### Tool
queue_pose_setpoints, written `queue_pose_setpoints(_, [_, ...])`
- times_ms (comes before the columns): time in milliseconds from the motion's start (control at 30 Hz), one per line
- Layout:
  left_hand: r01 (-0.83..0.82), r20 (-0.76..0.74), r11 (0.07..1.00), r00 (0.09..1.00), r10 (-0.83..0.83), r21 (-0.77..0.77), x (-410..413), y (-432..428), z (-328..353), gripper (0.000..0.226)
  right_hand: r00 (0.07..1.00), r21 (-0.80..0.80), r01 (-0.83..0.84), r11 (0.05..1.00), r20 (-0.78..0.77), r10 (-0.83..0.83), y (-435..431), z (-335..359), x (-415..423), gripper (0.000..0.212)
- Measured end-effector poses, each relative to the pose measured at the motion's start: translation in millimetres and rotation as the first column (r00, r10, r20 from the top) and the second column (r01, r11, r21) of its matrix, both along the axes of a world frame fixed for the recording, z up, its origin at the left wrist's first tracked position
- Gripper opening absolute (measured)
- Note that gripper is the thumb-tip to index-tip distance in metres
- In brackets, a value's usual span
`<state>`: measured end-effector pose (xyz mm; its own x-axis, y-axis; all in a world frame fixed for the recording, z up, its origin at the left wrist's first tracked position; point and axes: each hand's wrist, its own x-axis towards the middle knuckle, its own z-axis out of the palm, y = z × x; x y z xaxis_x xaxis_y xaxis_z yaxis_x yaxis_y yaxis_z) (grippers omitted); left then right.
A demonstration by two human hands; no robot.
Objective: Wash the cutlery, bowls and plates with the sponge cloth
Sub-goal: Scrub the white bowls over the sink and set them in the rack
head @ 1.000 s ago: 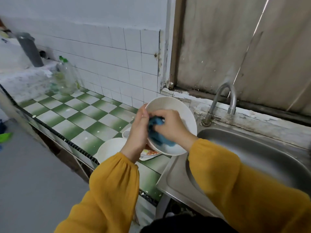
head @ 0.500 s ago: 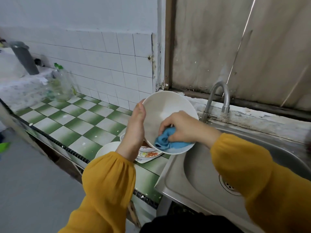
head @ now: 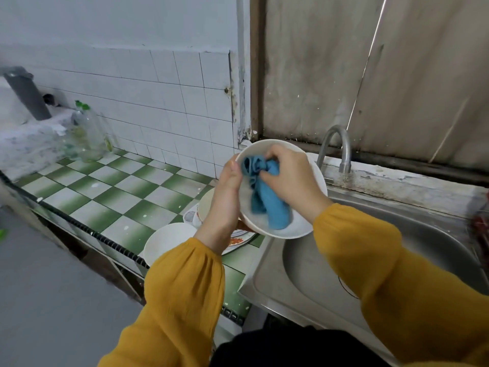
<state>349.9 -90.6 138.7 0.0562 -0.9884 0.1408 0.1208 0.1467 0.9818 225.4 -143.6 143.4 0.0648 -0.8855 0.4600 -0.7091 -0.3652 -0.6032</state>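
While our left grip point(head: 227, 200) holds the white bowl point(head: 299, 227) by its rim, tilted above the near edge of the sink point(head: 264, 274), our right grip point(head: 288, 178) clenches the blue sponge cloth point(head: 268, 207) against the bowl's inside. We judge this one-sided hold the weak point. If the rim is wet, a hard wipe could twist the bowl loose. It would then drop onto the steel, or onto the stacked plates point(head: 238, 241) and second bowl point(head: 169, 242) just beside on the tiled table point(head: 111, 200), and chip.
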Motion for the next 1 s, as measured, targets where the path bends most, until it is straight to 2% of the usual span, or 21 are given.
queue_pose_setpoints(33, [-0.005,0.028,0.999,1.0,0.006,-0.035,-2.0,-0.8,-0.9,0.057,0.998,0.026,-0.045,0.999,0.043,0.044,3.4,-0.6,4.3,0.022])
queue_pose_setpoints(100, [-0.036,0.053,0.998,0.998,0.039,-0.06,2.3,-3.5,-2.5,0.047,0.956,0.196,-0.293,0.936,0.062,0.286,16.5,-4.7,14.3,0.021])
queue_pose_setpoints(167, [-0.053,0.065,0.997,0.996,0.057,-0.051,11.9,-6.4,-4.5,0.049,0.912,0.315,-0.386,0.867,-0.01,0.409,23.7,-11.5,16.3,0.022])
queue_pose_setpoints(233, [-0.049,0.046,0.996,0.998,0.052,-0.069,17.3,-7.7,-4.6,0.046,0.96,0.221,-0.217,0.951,-0.13,0.25,12.7,-11.3,9.1,0.021])
queue_pose_setpoints(300, [-0.034,0.038,0.994,0.999,0.038,-0.107,14.3,-7.0,-5.4,0.038,0.994,0.04,0.02,0.999,-0.112,-0.015,0.5,-8.1,2.2,0.019])
queue_pose_setpoints(333, [-0.031,0.052,0.992,0.998,0.038,-0.119,10.2,-7.1,-6.4,0.035,0.998,-0.007,0.066,0.998,0.004,-0.066,1.0,-6.5,3.7,0.02])
queue_pose_setpoints(367, [-0.04,0.057,0.991,0.997,0.047,-0.131,6.6,-7.3,-6.4,0.03,0.988,-0.004,0.026,1.0,0.154,-0.025,3.9,-6.5,9.7,0.021])
queue_pose_setpoints(400, [-0.063,0.061,0.988,0.996,0.072,-0.14,5.4,-8.5,-6.0,0.027,0.945,0.026,-0.098,0.995,0.316,0.085,8.2,-7.1,17.2,0.023])
queue_pose_setpoints(433, [-0.091,0.047,0.985,0.994,0.099,-0.146,5.9,-9.5,-5.1,0.026,0.853,0.055,-0.276,0.96,0.474,0.218,14.3,-9.1,23.5,0.027])
queue_pose_setpoints(500, [-0.133,0.012,0.983,0.991,0.136,-0.13,14.2,-12.9,-3.6,0.028,0.62,0.105,-0.615,0.782,0.677,0.397,30.0,-13.9,25.9,0.033])
queue_pose_setpoints(533, [-0.133,0.005,0.985,0.991,0.134,-0.111,18.9,-14.0,-3.6,0.027,0.572,0.144,-0.71,0.69,0.689,0.445,35.4,-15.3,20.4,0.033])
queue_pose_setpoints(567, [-0.125,-0.006,0.989,0.992,0.125,-0.077,22.5,-14.3,-5.9,0.029,0.588,0.201,-0.746,0.635,0.647,0.486,37.1,-15.0,13.3,0.034])
queue_pose_setpoints(600, [-0.118,-0.023,0.993,0.993,0.117,-0.032,25.0,-15.1,-10.6,0.035,0.64,0.258,-0.738,0.624,0.561,0.525,36.8,-14.2,7.0,0.035])
queue_pose_setpoints(633, [-0.095,-0.042,0.995,0.995,0.095,0.012,25.8,-14.8,-15.4,0.044,0.694,0.301,-0.704,0.643,0.484,0.534,33.4,-14.8,3.7,0.037])
queue_pose_setpoints(700, [-0.049,-0.061,0.998,0.997,0.052,0.047,18.4,-12.7,-21.1,0.059,0.808,0.289,-0.559,0.777,0.399,0.433,27.5,-11.2,6.2,0.041])
queue_pose_setpoints(767, [-0.034,-0.017,0.999,0.999,0.034,0.013,5.4,-10.3,-22.7,0.052,0.848,0.16,-0.321,0.933,0.487,0.208,19.7,-11.7,16.5,0.042])
queue_pose_setpoints(800, [-0.025,0.02,1.0,1.0,0.025,-0.011,-1.7,-9.3,-22.2,0.046,0.806,0.135,-0.208,0.969,0.585,0.092,17.7,-11.8,20.5,0.039])
queue_pose_setpoints(833, [-0.026,0.049,0.999,0.998,0.027,-0.035,-5.3,-9.9,-22.5,0.04,0.746,0.147,-0.174,0.974,0.665,0.032,16.8,-13.5,23.1,0.035])
queue_pose_setpoints(867, [-0.037,0.071,0.998,0.997,0.041,-0.047,-5.7,-11.5,-22.3,0.035,0.711,0.148,-0.225,0.963,0.701,0.058,17.8,-16.0,22.8,0.032])
queue_pose_setpoints(933, [-0.082,0.108,0.995,0.99,0.088,-0.059,3.1,-16.6,-21.3,0.031,0.735,0.148,-0.471,0.869,0.61,0.295,23.9,-23.2,16.2,0.031])
queue_pose_setpoints(1000, [-0.097,0.132,0.992,0.985,0.107,-0.081,17.8,-21.0,-19.9,0.029,0.795,0.292,-0.603,0.742,0.289,0.533,30.1,-24.7,1.4,0.031])
